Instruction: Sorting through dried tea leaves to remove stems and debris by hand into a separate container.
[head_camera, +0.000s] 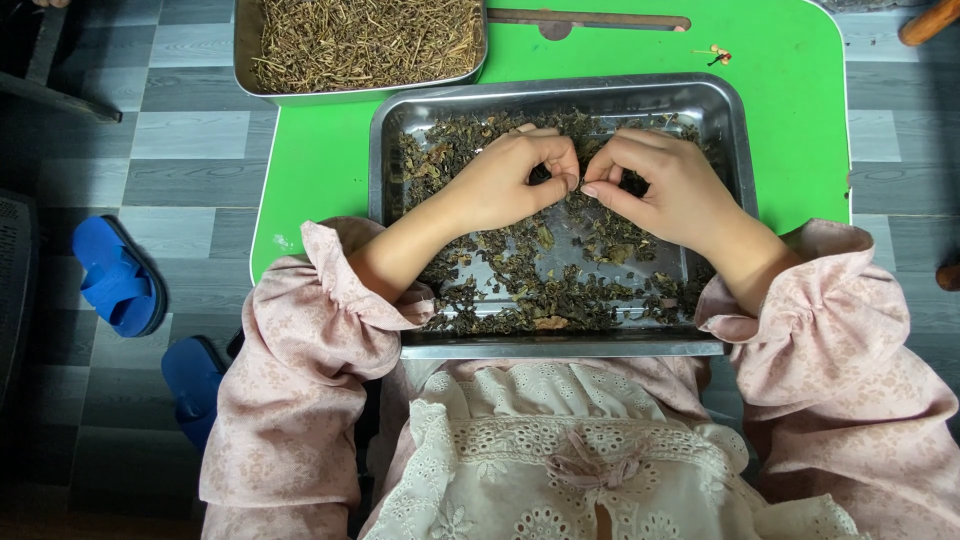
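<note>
A steel tray (735, 120) lies on a small green table (800, 110) in front of me, strewn with dark dried leaves (530, 290). Over its middle my left hand (510, 180) and my right hand (665, 185) meet, fingertips pinched together on a small piece of dried leaf between them. Both wrists rest just above the leaf litter. Pink ruffled sleeves cover my forearms at the tray's near corners.
A second metal tray (250, 60) heaped with thin brown dried stems stands at the table's far left. A tiny dried sprig (715, 53) lies on the green top. Two blue slippers (120, 280) sit on the grey tiled floor at left.
</note>
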